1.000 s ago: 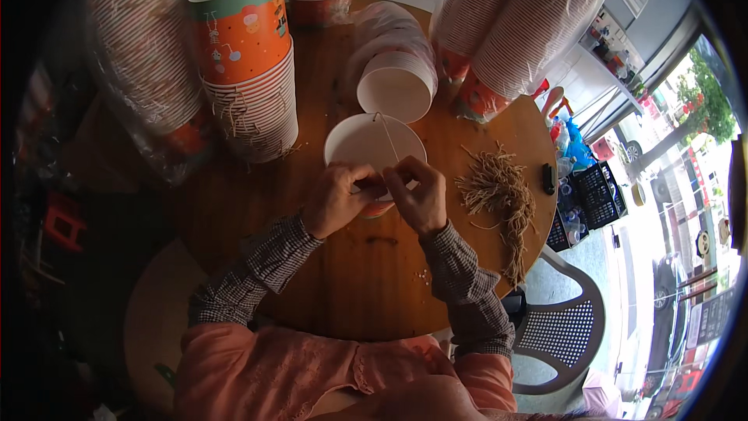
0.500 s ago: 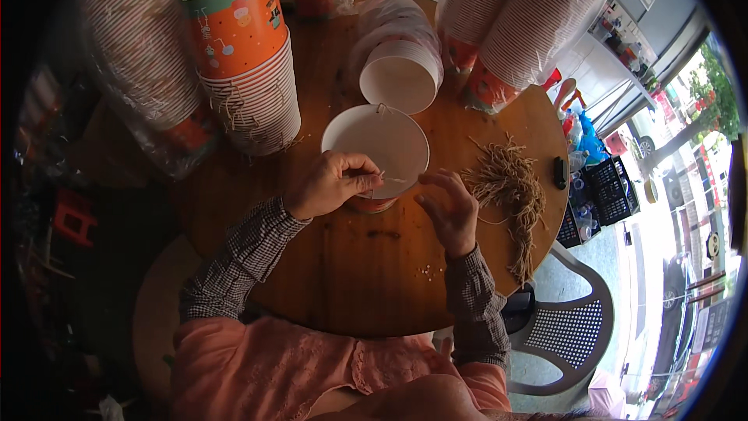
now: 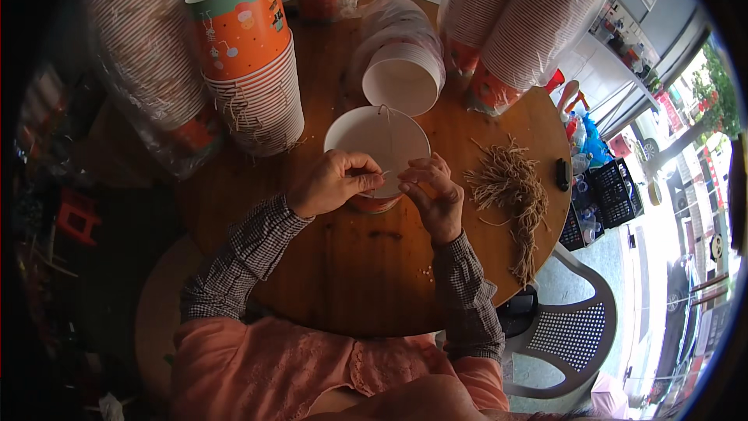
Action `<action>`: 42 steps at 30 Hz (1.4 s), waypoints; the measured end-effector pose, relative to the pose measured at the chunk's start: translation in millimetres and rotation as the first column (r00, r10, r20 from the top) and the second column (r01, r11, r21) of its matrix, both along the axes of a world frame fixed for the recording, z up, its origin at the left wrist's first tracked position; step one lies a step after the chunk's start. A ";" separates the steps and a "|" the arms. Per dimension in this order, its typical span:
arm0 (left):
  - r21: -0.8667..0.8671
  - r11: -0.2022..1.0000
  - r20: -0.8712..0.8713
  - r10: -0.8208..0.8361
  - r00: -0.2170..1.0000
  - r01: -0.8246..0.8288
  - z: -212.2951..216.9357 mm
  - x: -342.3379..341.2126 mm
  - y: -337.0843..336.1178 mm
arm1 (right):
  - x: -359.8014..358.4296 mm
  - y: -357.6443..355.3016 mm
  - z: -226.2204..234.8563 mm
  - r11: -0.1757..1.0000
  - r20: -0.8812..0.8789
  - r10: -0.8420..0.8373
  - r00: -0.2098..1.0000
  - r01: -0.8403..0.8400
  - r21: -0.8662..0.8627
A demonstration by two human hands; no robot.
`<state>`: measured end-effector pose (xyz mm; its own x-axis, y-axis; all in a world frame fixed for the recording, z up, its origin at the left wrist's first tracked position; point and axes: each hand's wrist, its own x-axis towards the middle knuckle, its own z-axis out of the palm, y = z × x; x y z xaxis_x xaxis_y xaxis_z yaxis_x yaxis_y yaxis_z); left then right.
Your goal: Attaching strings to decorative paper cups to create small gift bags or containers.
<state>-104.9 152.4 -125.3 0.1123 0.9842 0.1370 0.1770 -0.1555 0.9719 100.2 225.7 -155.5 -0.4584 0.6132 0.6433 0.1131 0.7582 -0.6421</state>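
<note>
A white-lined paper bucket (image 3: pixel 354 136) stands before me, its orange outer side showing below the near rim. A thin cord (image 3: pixel 382 111) is looped at its far rim. At the near rim, my left hand (image 3: pixel 321 185) pinches a cord end between thumb and forefinger. Just right of it, my right hand (image 3: pixel 435 201) has its thumb and forefinger drawn together at the same cord; the fingertips partly hide it. Both hands hover over the bucket's near edge. To the right lies a bundle of tan twine cords (image 3: pixel 508 187).
A tall stack of orange-and-green paper buckets (image 3: pixel 253 86) stands at left, with cords hanging on its side. More nested buckets in plastic (image 3: pixel 538 27) line the back; one stack (image 3: pixel 399 82) lies behind the bucket. A small black object (image 3: pixel 562 175) sits by the round table's (image 3: pixel 351 281) right edge.
My right hand has moved left and inward, from apart with spread fingers to pinching beside my left hand. The left hand keeps its pinch in nearly the same place.
</note>
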 end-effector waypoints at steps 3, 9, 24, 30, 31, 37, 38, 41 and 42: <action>0.016 1.000 -0.024 -0.001 1.000 0.001 0.0 0.6 1.5 | -1.4 0.9 -2.8 0.983 -0.127 0.086 0.988 -0.104 -0.150; 0.060 0.995 -0.055 -0.074 0.996 0.077 7.0 5.1 -1.1 | -13.2 -9.7 8.3 0.976 -0.155 0.001 0.988 -0.035 -0.215; 0.033 0.994 0.277 0.089 0.957 -0.102 -5.7 -9.5 -4.6 | -15.3 -28.5 6.6 0.972 -0.178 -0.041 0.983 -0.002 -0.237; 0.029 0.989 0.240 0.132 0.962 -0.143 -0.5 -23.3 -6.0 | -26.2 -32.0 35.0 0.995 0.013 0.051 0.999 -0.050 -0.085; 0.030 0.989 0.241 0.131 0.962 -0.142 2.4 -20.3 -9.0 | -27.0 -30.0 38.2 0.996 0.061 0.083 0.995 -0.085 0.023; 0.091 0.991 0.256 0.070 0.964 -0.096 7.1 -9.6 -16.6 | -44.9 -18.4 49.5 0.982 0.105 0.077 0.991 -0.094 0.163; 0.178 0.979 0.164 0.074 0.984 -0.104 5.6 -7.9 -15.7 | -47.4 -15.9 49.9 0.988 0.053 0.073 0.996 -0.079 0.129; 0.185 0.977 0.152 0.079 0.985 -0.107 5.6 -7.2 -17.3 | -49.5 -7.1 51.4 0.987 0.019 0.160 0.987 -0.160 -0.028; 0.102 0.989 0.234 0.079 0.969 -0.105 6.1 -7.1 -18.5 | -49.1 -7.0 49.3 0.987 0.017 0.160 0.987 -0.160 -0.025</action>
<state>-112.0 133.9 -119.2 -0.0249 0.9654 0.2595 -0.0289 -0.2601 0.9651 51.1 218.6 -106.2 -0.5637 0.5459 0.6199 0.0040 0.7523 -0.6589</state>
